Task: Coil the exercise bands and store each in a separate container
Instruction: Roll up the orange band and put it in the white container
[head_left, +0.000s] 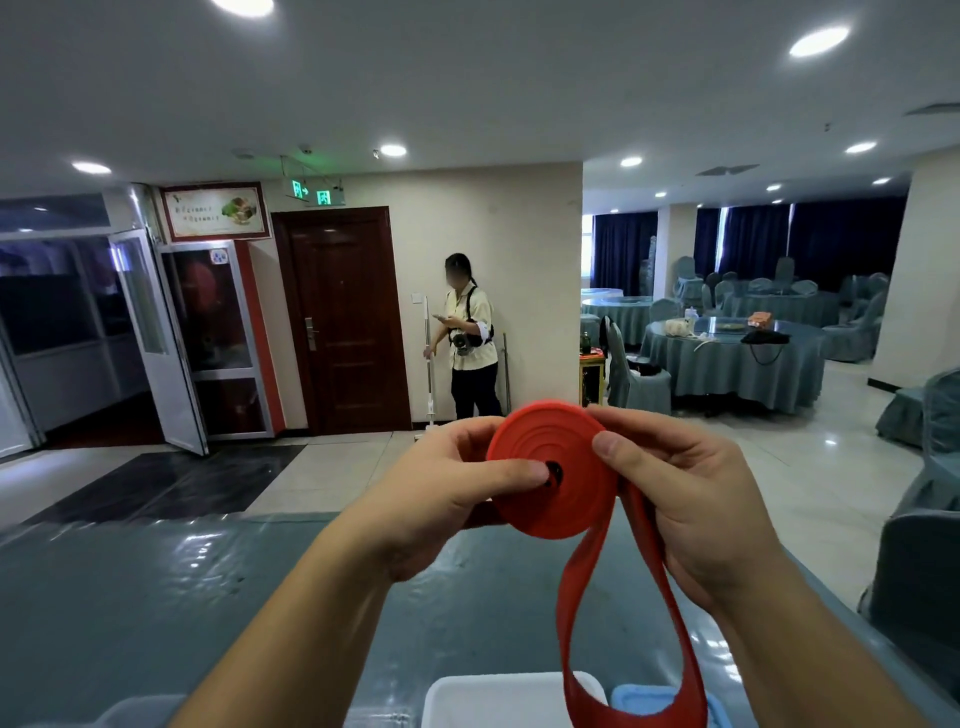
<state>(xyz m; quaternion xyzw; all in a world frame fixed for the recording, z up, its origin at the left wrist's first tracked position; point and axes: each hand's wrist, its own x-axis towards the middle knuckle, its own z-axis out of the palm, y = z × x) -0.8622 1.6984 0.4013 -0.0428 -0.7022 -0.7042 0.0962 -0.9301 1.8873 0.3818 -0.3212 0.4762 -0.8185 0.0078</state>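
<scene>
Above the table (156, 597), the left hand (452, 499) pinches the coiled red band (561, 467) at its centre, and the right hand (691, 493) grips its rim. The loose tail (613, 623) hangs toward the white container (498, 696); a weak pinch may let the coil unwind.

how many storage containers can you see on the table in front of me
2, perhaps more hidden: a white container at the bottom edge, a blue container right beside it, behind the hanging red band.

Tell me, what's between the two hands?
The red band's rolled-up coil sits between them in the head view. The left hand pinches its middle and the right hand grips its edge, while the loose tail hangs down over the white container.
</scene>
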